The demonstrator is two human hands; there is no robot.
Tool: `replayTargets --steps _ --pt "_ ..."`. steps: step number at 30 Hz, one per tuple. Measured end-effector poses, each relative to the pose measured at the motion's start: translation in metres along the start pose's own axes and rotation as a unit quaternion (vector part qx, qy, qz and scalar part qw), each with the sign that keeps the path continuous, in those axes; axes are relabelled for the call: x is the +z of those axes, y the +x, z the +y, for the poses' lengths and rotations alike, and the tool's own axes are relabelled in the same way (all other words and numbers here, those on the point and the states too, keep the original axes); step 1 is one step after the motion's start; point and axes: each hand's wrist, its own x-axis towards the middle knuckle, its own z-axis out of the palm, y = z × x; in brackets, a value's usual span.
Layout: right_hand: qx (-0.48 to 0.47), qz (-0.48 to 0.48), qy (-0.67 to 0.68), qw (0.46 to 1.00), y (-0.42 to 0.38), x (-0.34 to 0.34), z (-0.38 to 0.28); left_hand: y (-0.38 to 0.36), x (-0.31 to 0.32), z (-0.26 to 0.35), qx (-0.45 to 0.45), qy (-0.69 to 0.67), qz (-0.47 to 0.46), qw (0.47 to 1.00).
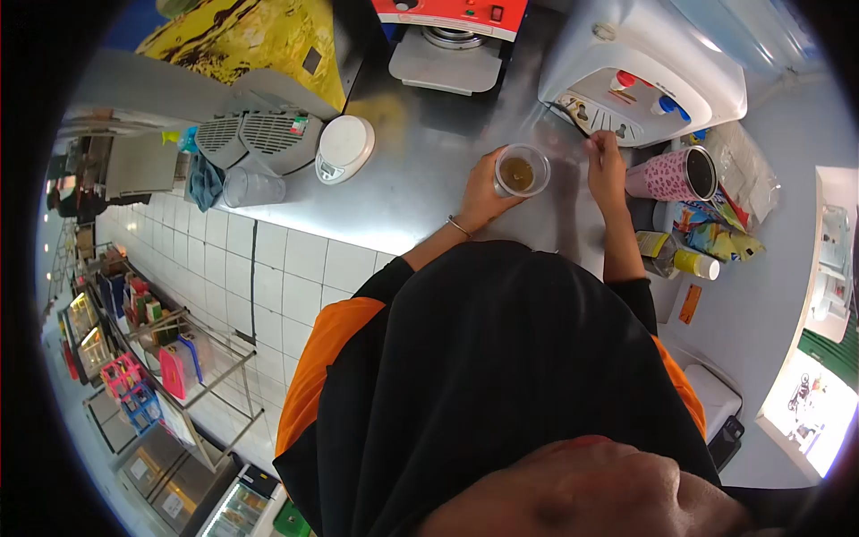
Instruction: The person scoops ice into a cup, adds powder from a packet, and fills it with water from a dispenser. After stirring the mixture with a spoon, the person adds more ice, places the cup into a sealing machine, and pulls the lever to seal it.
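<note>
My left hand (484, 191) is wrapped around a clear plastic cup (542, 167) just over the metal counter (420, 179). Brown liquid (516, 174) shows in the bottom of the cup. To the right, my right hand (608, 168) pinches a thin dark stick-like utensil (573, 120) between its fingertips. The utensil's far end overlaps the drip tray of the white water dispenser (649, 67) in this view; what kind of utensil it is I cannot tell. A pink spotted tumbler (662, 176) lies close beside the right hand.
A small white scale (345, 141) and a grey vented appliance (277, 136) stand on the left of the counter. At the back is a red machine (456, 12). A bottle with a yellow-green cap (696, 264) and packets (716, 234) sit at the right.
</note>
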Motion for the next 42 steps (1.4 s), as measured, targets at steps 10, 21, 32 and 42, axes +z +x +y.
replayTargets --steps 10,21,32,42 --pt "-0.046 -0.197 -0.003 0.979 -0.03 -0.044 -0.095 -0.001 -0.001 -0.006 0.025 0.069 -0.034 0.997" --pt "-0.162 -0.208 0.066 0.962 -0.01 0.0 -0.094 -0.005 -0.005 -0.003 0.043 0.075 -0.013 0.996" --pt "-0.156 -0.215 -0.003 0.964 -0.01 0.006 -0.098 -0.004 -0.008 0.0 0.051 0.071 -0.018 0.996" --pt "-0.189 -0.167 0.018 0.968 -0.013 0.012 -0.089 -0.004 -0.005 -0.005 0.049 0.068 -0.019 0.996"
